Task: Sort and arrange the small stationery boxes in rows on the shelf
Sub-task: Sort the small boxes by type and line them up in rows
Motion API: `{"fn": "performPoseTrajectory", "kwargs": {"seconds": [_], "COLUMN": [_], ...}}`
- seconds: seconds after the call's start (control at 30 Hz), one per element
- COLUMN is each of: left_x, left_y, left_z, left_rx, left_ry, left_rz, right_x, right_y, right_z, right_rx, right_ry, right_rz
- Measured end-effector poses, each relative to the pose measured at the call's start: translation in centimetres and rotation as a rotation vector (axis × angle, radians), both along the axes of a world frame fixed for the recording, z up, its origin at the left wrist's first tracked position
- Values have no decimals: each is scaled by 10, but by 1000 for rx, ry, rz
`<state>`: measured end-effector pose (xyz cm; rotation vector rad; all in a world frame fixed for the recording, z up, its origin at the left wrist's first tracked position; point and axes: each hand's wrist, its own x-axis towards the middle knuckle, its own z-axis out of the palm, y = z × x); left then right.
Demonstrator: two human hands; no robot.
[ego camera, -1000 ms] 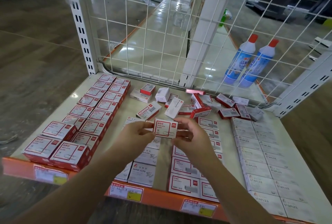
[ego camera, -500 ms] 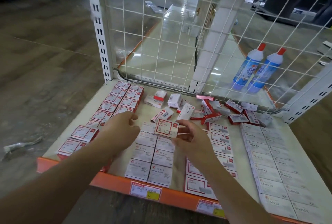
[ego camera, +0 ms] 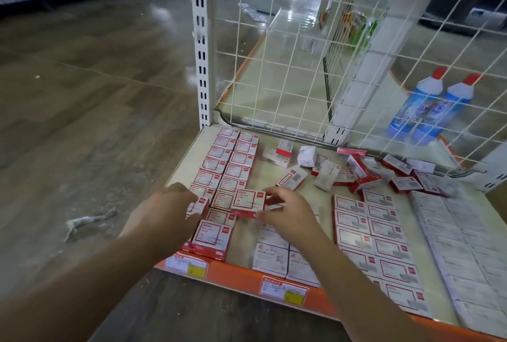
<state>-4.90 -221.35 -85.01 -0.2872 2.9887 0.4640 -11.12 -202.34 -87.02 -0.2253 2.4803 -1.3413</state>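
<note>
My right hand pinches a small red-and-white stationery box and holds it just above the right edge of the two left rows of red boxes. My left hand sits over the front of those rows, its fingers curled at a red box there; how firmly it grips is unclear. A loose jumble of boxes lies at the back of the shelf. White boxes stand at the front middle.
More red-framed boxes and pale grey boxes fill rows on the right. A white wire grid backs the shelf, with two blue bottles behind it. An orange front lip carries price tags. Floor lies to the left.
My right hand has carried the box leftward from the shelf's middle to the left red rows. My left hand let go of it and moved down onto the front red boxes.
</note>
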Motion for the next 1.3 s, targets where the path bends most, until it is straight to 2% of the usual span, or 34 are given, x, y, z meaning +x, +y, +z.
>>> {"fn": "performPoseTrajectory", "kwargs": {"seconds": [0.23,0.5,0.73,1.3], "left_x": [6,5,6,9], "left_y": [-6,-13,-16,-17], "left_z": [-23,-34,-36,-36], "left_rx": [30,121,162,205], "left_ry": [73,105,127,80], "left_rz": [-94,-69,-60,-56], "right_x": [-7,-13,-14,3], "right_y": [-30,-44,-54,-62], "right_z": [-7,-19,-22,-14], "right_rx": [54,100,234,337], "right_ry": [-43,-75,55,-2], "right_rz": [-27,-5,45,148]}}
